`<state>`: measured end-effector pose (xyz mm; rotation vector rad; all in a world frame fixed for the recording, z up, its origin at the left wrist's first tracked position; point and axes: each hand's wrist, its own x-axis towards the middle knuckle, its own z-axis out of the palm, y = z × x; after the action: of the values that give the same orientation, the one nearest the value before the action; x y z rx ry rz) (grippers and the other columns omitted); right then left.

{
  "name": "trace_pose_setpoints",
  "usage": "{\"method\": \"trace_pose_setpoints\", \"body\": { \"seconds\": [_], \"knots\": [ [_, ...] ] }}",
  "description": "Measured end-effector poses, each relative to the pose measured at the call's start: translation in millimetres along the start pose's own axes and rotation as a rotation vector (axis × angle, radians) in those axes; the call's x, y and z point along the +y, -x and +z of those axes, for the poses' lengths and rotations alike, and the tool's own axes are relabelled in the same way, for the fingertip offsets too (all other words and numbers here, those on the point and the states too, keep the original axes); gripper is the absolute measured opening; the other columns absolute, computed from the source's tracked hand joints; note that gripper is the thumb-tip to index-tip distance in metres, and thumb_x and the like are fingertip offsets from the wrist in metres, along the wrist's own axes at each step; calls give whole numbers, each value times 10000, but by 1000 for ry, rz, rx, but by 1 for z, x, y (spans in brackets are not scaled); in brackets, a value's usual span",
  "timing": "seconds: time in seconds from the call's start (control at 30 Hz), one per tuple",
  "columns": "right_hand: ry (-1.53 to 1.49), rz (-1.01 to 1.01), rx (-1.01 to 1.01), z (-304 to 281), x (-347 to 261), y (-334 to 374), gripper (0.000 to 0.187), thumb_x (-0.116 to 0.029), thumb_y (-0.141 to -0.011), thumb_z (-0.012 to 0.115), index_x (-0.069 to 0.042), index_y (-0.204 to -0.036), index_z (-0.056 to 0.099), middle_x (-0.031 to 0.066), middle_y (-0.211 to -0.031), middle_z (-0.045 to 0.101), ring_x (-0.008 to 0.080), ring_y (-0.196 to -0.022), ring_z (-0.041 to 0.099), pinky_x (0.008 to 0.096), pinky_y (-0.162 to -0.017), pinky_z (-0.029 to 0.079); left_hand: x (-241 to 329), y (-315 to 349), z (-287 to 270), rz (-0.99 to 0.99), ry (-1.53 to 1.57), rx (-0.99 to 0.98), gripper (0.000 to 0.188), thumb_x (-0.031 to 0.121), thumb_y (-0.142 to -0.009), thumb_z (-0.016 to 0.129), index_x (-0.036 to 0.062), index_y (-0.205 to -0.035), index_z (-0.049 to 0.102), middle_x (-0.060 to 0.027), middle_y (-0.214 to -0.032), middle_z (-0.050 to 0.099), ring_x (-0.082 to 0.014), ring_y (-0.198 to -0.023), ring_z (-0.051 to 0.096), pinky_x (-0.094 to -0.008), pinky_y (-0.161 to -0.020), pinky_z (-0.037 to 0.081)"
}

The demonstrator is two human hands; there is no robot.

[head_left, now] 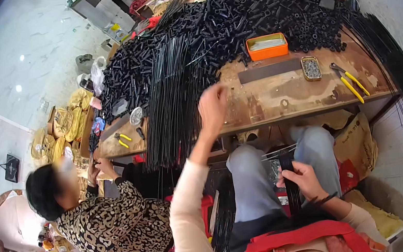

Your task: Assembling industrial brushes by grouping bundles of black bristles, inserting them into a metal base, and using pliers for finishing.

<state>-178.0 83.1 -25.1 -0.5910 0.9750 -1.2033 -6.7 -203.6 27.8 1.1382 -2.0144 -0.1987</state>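
My left hand [213, 109] is raised over the near edge of the worktable, beside a long bundle of thin black rods [169, 99]. Its fingers are curled together, and whatever they may hold is too small to make out. Down at my lap, my right hand [301, 180] grips a narrow bundle of black strips [289, 178] standing between my knees, thumb across its front. To the right of my left hand, a flat dark bar [270, 71] lies on the wood near a small tin of metal bits [310, 68].
Black tubular parts [228, 25] are heaped across the table's back. An orange box [267, 47] stands before them; yellow-handled pliers [350, 84] lie at right. More black rods [402, 75] overhang the right edge. A co-worker in a patterned top [112, 223] sits at left, near smaller pliers [121, 139].
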Motion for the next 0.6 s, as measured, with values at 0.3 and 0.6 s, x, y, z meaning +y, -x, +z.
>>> {"method": "trace_pose_setpoints", "body": {
  "seconds": [0.3, 0.6],
  "knots": [
    [-91, 109, 55, -28, -5, -35, 233, -118, -934, 617, 53, -1092, 600, 106, -897, 667, 186, -813, 684, 294, -763, 571, -59, -138, 81, 362, -451, -86, 239, 172, -704, 765, 122, -937, 743, -81, -836, 564, -285, -948, 551, -386, -759, 490],
    [-103, 113, -23, -33, 4, -38, 247, -145, -943, 612, 42, -1103, 597, 101, -905, 669, 190, -801, 694, 291, -650, 570, -30, -153, 68, 390, 26, 11, 77, 61, -842, 600, 24, -909, 611, -124, -814, 579, -283, -791, 593, -365, -712, 476]
  ]
}}
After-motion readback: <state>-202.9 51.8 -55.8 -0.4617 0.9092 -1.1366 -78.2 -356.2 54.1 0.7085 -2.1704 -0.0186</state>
